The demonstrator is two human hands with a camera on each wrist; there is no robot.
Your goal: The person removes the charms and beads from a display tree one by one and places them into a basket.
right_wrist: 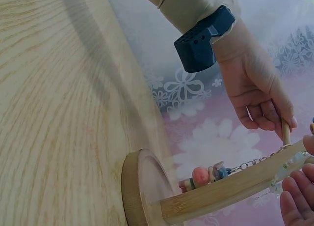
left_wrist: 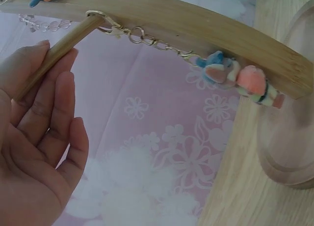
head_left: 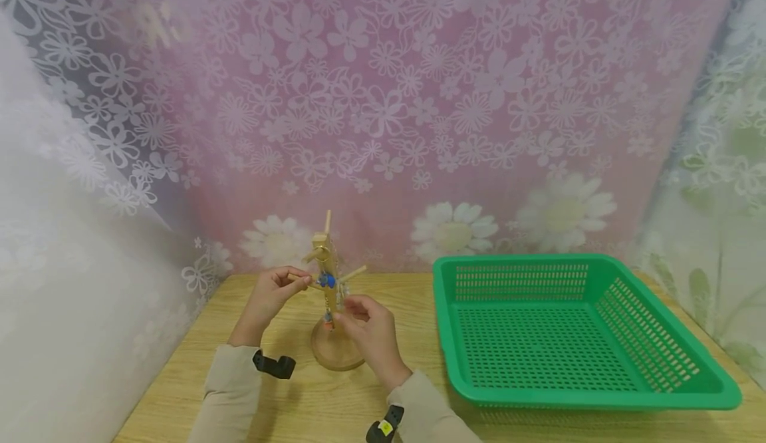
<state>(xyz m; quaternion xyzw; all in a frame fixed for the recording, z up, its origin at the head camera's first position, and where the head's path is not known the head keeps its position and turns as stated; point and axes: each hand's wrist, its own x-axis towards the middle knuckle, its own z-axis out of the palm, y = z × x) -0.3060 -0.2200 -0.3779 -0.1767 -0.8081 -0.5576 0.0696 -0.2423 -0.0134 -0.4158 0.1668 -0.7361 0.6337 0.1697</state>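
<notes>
A wooden stand (head_left: 321, 240) with several side pegs rises from a round base (head_left: 338, 356). My left hand (head_left: 266, 300) pinches one peg (left_wrist: 61, 51) between thumb and fingers. From that peg a gold-coloured chain hangs by its clasp, carrying a small figure charm (left_wrist: 252, 81) in blue, pink and white. A blue charm (head_left: 326, 281) hangs higher up, in front of the post. My right hand (head_left: 374, 333) is at the post's right side, its fingers loosely bent and thumb apart. Clear beads (right_wrist: 292, 162) hang against the post, close to the right fingertips.
A large green plastic basket (head_left: 451, 356) with perforated walls stands right of the stand on the wood-grain table (head_left: 287, 403). Behind the table hangs a pink floral cloth (head_left: 383, 130), with pale cloth at both sides. Each wrist wears a black camera.
</notes>
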